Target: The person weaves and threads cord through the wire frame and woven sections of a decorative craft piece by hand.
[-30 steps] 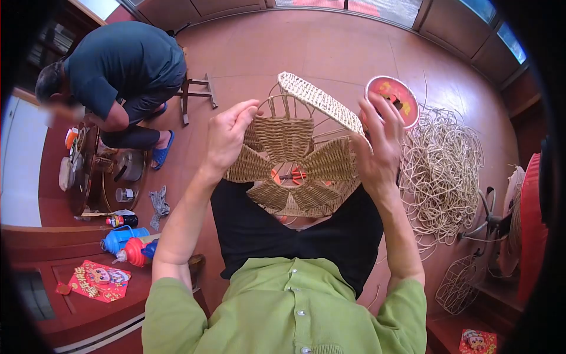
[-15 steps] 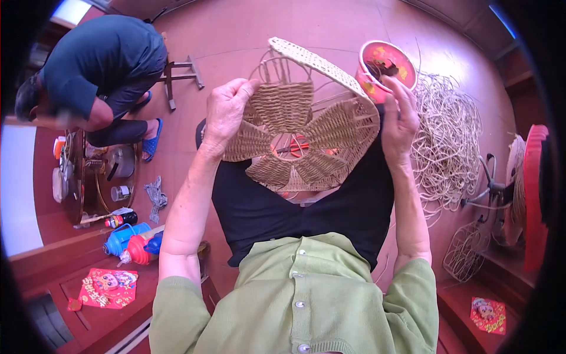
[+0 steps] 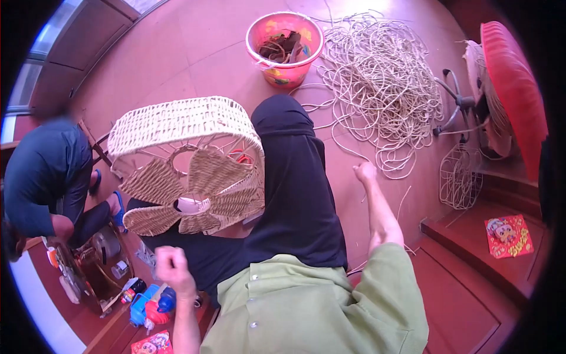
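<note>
A woven basket (image 3: 186, 127) with a pale band and tan petal-shaped panels rests on my left thigh, tipped so its flower pattern faces me. My left hand (image 3: 175, 272) is raised just below it, apart from it, fingers curled closed; whatever they may hold is hidden. Out to the right, my right hand (image 3: 366, 171) is closed in a pinch on a strand of pale cord (image 3: 345, 144). That strand leads back to a large tangled pile of the same cord (image 3: 383, 76) on the floor. Orange-red handles (image 3: 242, 157) show through the basket's open frame.
A red bucket (image 3: 286, 74) with dark scraps stands ahead. To the right are a red chair-like piece (image 3: 512, 94) and a wire frame (image 3: 461, 177). Another person (image 3: 44, 171) bends over at the left, near a blue jug (image 3: 143, 304) and a small cluttered table (image 3: 97, 268).
My view has turned right. My left hand has let go of the basket's panel, and the basket has tilted onto my left thigh. My right hand has moved out and taken the cord.
</note>
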